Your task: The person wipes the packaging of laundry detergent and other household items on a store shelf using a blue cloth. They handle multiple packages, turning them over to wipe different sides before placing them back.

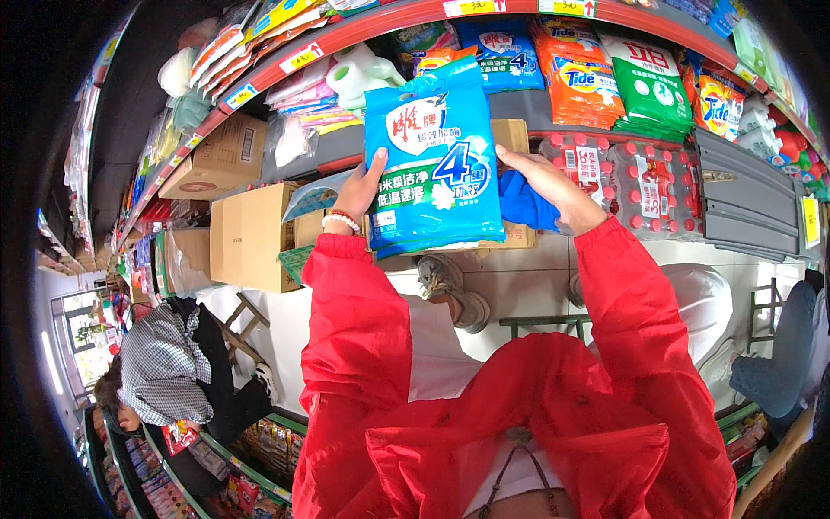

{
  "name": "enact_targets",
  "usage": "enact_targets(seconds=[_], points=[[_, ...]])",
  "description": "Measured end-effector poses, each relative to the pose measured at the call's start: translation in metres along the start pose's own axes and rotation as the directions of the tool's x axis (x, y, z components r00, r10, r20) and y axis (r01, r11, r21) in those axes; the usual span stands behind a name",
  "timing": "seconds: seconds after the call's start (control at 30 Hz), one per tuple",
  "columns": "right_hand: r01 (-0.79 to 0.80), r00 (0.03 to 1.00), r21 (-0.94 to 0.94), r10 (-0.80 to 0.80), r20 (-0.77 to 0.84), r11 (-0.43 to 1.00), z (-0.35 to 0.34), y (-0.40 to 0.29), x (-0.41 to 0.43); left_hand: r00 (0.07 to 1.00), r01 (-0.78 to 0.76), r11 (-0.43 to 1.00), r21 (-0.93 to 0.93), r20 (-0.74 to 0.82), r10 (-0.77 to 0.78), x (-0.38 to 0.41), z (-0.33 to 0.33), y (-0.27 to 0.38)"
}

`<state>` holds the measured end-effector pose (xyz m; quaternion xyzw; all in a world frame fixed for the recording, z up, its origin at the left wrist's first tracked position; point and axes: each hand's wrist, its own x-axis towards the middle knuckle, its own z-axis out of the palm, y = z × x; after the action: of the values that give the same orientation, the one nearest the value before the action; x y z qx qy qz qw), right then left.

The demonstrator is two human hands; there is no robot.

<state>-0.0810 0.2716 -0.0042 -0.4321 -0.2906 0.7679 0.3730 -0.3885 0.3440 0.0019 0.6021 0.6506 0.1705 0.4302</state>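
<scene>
A blue plastic bag of washing powder (431, 162) is held up in front of the shelf, its printed face towards me. My left hand (363, 188) grips its left edge, the thumb lying on the front. At the upper right edge, my right hand (551, 181) holds the bag, and a crumpled blue cloth (528, 202) is also in or under that hand. Behind the bag stands a cardboard box (513, 139), mostly hidden. Orange Tide bags (583, 84) and green-and-white detergent bags (652, 91) lie stacked on the shelf beyond my right hand.
Shrink-wrapped red-capped bottles (648, 188) stand below the shelf. An open cardboard box (249, 237) is at the left. A metal stool (545, 322) is beneath me. A person in a checked shirt (165, 363) bends at lower left; another person's jeans (771, 370) show at right.
</scene>
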Motion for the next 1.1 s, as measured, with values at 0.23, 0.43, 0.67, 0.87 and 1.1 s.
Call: enact_targets(seconds=[0.23,0.43,0.67,0.87,1.1], points=[[0.011,0.997,0.032,-0.009,-0.071,0.999,0.001,0.01,0.002,0.998,-0.035,0.992,-0.12,0.044,0.041,0.006,0.003,-0.008],[0.163,0.969,-0.237,-0.201,-0.144,0.958,0.007,0.017,0.004,0.996,-0.089,0.991,-0.095,-0.019,0.088,0.006,0.004,-0.01],[0.142,0.94,-0.659,-0.309,-0.144,0.739,0.018,0.005,0.004,0.986,-0.096,0.995,-0.02,-0.137,0.093,0.005,0.012,-0.016],[0.135,0.99,-0.202,-0.14,-0.01,0.97,0.041,-0.013,-0.017,0.93,-0.237,0.966,0.104,-0.263,0.256,-0.004,0.016,-0.015],[0.38,0.923,-0.099,-0.383,-0.016,0.92,0.063,-0.04,-0.04,0.888,-0.376,0.927,0.013,-0.28,0.364,0.011,0.028,-0.019]])
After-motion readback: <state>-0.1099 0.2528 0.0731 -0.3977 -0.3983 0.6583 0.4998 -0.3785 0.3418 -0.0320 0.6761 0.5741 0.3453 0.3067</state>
